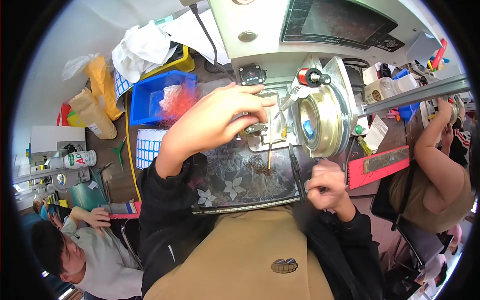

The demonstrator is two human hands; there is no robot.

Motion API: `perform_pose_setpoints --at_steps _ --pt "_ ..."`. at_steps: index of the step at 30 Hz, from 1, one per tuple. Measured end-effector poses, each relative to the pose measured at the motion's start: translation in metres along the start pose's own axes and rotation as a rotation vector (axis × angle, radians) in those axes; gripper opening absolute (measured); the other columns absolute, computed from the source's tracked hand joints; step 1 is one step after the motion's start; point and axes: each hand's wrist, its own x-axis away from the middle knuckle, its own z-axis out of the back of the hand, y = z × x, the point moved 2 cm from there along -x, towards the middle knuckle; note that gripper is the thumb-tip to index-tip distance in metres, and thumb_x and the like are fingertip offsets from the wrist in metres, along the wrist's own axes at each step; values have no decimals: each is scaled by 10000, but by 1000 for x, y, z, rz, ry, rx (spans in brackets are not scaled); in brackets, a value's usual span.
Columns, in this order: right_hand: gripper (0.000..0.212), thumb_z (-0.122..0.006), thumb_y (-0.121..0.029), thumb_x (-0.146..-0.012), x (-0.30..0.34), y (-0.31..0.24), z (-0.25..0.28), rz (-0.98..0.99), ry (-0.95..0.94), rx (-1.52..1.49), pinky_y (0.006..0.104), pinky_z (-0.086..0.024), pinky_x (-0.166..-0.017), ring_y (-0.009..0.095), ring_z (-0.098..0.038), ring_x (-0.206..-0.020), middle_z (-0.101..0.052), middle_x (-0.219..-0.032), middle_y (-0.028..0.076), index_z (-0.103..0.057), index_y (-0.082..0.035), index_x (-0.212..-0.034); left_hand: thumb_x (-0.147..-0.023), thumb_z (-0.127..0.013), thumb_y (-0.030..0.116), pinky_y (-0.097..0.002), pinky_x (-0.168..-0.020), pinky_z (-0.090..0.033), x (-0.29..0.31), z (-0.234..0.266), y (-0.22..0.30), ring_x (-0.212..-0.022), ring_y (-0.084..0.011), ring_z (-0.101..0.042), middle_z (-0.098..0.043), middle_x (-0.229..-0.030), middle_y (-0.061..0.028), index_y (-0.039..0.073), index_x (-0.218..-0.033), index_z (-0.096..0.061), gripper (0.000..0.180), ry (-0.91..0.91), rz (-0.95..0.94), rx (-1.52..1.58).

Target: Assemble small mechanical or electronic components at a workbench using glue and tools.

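My left hand [215, 120] is raised over the bench, fingers stretched toward a small metal fixture [256, 128] on the machine, fingertips touching or just above it. My right hand [327, 187] rests lower right, fingers curled beside a black strip [296, 172] at the tray's right edge; whether it pinches something small I cannot tell. Between the hands lies a dark tray with a flower pattern [235, 187], holding a pile of small dark parts [257, 165]. A thin wooden stick [270, 155] stands from the pile toward the fixture. A brass-coloured wheel [320, 120] sits right of the fixture.
A grey machine housing with a dark screen [340, 22] fills the top. A blue bin [150, 97] with red strands sits left, near white label sheets [150, 147] and a bottle [80, 160]. Another person [80, 250] works lower left, another [435, 165] at right. A red tray [380, 167] lies right.
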Motion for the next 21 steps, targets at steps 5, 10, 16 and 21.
perform_pose_setpoints --at_steps 5,10,16,21 --pt "158 -604 25 -572 -8 -9 -18 4 -96 -34 320 -309 -457 178 -450 -435 -431 -520 -13 -601 -85 -686 -854 -612 -29 -481 -1039 -425 12 1 8 -1155 -323 -624 -713 -1038 -101 27 -907 -631 80 183 11 23" --pt "80 -649 1 -730 -19 -19 -33 -105 -160 -115 305 -342 -476 150 -463 -460 -464 -560 2 -633 -54 -785 -829 -627 -31 -387 -769 -447 32 4 43 -812 -312 -568 -624 -862 -104 24 -916 -626 104 279 70 -181" --pt "194 -523 -176 -1028 -36 -11 -56 -673 -27 -749 226 -368 -560 51 -463 -627 -518 -694 -11 -558 -36 -1159 -812 -653 -3 -376 -706 -392 44 -25 72 -787 -276 -551 -575 -819 -72 74 -936 -620 150 213 64 -253" --pt "146 -517 -215 -1054 -51 -4 -78 -698 247 -879 186 -310 -539 18 -407 -615 -509 -733 -41 -538 -75 -1019 -768 -656 77 -357 -751 -416 43 -46 75 -852 -194 -589 -593 -884 -25 96 -959 -626 194 247 31 -407"
